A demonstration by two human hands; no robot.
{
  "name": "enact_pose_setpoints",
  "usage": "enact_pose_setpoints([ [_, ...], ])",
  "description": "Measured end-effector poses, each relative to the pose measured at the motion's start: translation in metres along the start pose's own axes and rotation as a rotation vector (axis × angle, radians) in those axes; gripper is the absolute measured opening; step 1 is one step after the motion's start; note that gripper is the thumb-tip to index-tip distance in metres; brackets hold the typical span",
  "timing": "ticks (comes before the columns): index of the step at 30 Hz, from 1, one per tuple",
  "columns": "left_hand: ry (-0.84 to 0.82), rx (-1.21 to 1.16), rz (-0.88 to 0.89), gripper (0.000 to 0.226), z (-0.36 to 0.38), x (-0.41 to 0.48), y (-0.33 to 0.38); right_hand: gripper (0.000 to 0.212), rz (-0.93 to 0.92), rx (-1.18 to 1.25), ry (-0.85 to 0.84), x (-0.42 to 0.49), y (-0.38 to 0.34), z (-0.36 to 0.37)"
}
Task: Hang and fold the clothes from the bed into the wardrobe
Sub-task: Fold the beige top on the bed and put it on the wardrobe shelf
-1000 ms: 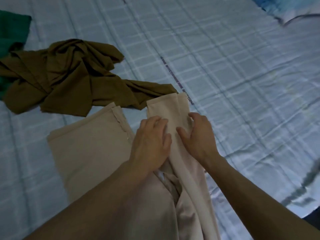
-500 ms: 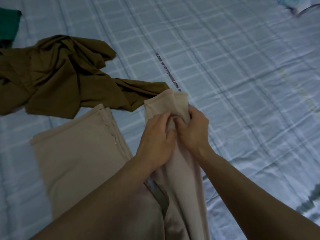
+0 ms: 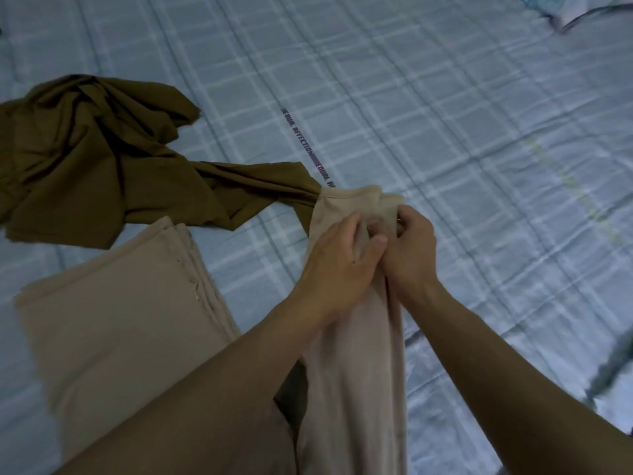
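Both hands, left hand (image 3: 337, 257) and right hand (image 3: 409, 250), are pinching the beige cotton trouser leg (image 3: 356, 337) beside the crumpled olive-brown garment (image 3: 102, 159); the gathered hem is likely slipping loose if the fingers (image 3: 376, 242) are relaxing.

Pale blue checked sheet (image 3: 445, 132), printed lettering strip (image 3: 301, 138), patterned blue fabric (image 3: 561, 6) top right.

dim light — pale blue plaid bed (image 3: 445, 132)

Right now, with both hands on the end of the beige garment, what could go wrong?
The left hand and right hand bunch the end of the beige garment, so it may crease instead of folding flat. That end seems to overlap a tail of the olive garment; pulling could drag it along.
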State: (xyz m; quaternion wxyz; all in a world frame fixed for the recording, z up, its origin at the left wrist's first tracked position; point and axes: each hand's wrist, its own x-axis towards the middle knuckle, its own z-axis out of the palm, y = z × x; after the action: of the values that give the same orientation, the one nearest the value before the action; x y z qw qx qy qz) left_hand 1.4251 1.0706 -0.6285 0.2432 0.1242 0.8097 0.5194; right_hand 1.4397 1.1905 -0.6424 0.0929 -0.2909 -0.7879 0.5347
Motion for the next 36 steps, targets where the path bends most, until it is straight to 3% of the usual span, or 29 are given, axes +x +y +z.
enact_pose_setpoints([
  [9, 0.152, -0.774, -0.215, 0.024, -0.016, -0.001, 0.049, 0.015, -0.402, -0.141, -0.044, -0.040, -0.045, -0.009],
  [12, 0.168, -0.883, -0.279, 0.019, -0.029, -0.012, 0.065, 0.016, -0.589, -0.158, -0.009, -0.061, -0.058, -0.016],
  [16, 0.200, -0.900, -0.279, 0.012, -0.047, -0.033, 0.088, 0.028, -0.640, -0.102, 0.049, -0.087, -0.076, -0.027],
  [21, 0.143, -0.749, -0.137, 0.016, -0.091, -0.082, 0.120, 0.033, -0.676, -0.102, 0.147, -0.118, -0.108, -0.031],
  [27, 0.239, -0.768, -0.028, 0.020, -0.182, -0.143, 0.090, 0.046, -0.748, -0.055, -0.095, -0.157, -0.135, 0.016],
  [29, 0.355, -0.724, -0.103, 0.017, -0.213, -0.155, 0.056, 0.046, -0.722, -0.094, -0.181, -0.169, -0.130, 0.043],
  [32, 0.538, -0.536, -0.384, 0.015, -0.241, -0.158, -0.016, 0.045, -0.597, -0.225, -0.279, -0.183, -0.105, 0.078],
  [36, 0.628, -0.536, -0.692, 0.039, -0.238, -0.162, -0.099, 0.047, -0.427, -0.439, -0.451, -0.199, -0.051, 0.103],
])
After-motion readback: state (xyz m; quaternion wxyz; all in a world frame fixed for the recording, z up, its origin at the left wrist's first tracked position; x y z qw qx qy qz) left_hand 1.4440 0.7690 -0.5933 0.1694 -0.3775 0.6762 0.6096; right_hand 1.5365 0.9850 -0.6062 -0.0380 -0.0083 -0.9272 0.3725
